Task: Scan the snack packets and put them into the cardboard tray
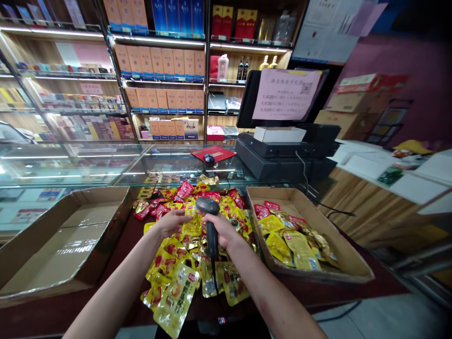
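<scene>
My right hand (221, 229) is wrapped round the handle of a black barcode scanner (208, 207), its head pointing away over the pile. Just left of it, my left hand (173, 222) holds a yellow snack packet (192, 225) by its edge, under the scanner's head. Below and around both hands spreads a heap of yellow, red and gold snack packets (169, 259) on the dark red counter. A larger gold pouch (177, 299) lies at the near edge of the heap. The scanner's cable runs down toward me.
On the left stands a cardboard tray (106, 207) with bare cardboard showing. The right cardboard tray (348, 263) holds several packets. Behind are a glass counter (130, 165), a mouse (209, 158) on a red folder (224, 153), and a monitor (247, 101) above a cash drawer (282, 162). Shelves of boxes line the wall.
</scene>
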`<state>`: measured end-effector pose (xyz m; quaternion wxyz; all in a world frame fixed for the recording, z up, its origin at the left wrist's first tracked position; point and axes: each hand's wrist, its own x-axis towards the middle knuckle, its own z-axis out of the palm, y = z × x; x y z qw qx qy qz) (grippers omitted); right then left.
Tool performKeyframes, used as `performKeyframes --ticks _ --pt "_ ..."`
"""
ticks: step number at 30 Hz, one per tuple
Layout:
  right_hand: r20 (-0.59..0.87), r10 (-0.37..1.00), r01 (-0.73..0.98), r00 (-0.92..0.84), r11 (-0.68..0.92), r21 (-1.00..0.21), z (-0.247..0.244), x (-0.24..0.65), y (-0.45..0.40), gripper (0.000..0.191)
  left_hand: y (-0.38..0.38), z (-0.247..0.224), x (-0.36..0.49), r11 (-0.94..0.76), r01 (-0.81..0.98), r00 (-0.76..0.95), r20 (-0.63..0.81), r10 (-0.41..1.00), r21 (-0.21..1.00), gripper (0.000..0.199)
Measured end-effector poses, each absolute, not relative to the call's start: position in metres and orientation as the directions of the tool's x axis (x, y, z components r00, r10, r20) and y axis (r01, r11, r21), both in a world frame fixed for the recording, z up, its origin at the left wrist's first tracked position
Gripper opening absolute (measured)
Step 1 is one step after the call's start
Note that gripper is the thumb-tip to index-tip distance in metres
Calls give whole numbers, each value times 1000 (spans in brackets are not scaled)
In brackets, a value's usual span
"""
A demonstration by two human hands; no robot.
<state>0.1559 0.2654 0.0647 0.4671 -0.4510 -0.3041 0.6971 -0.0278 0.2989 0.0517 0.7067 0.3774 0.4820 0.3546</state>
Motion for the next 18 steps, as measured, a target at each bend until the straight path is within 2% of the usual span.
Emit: performKeyframes --ticks 3,8,12,16,18 --pt "-336 933 -415 -125 -357 -837 65 162 266 35 297 53 -17 439 -136 291 -388 875 888 36" --pt "-322 945 -578 -49 -290 -763 65 172 263 28 289 53 1 476 -257 366 -371 853 841 41" --pt "-304 952 -665 -26 -244 -706 71 178 251 24 288 46 6 429 -350 209 -377 902 833 35" --pt "-306 951 -663 45 -201 -721 77 189 246 22 293 46 -2 398 -391 251 -319 914 830 25" --pt "-289 957 -617 3 -225 -754 77 194 247 24 297 49 -5 411 -357 287 -320 903 839 25"
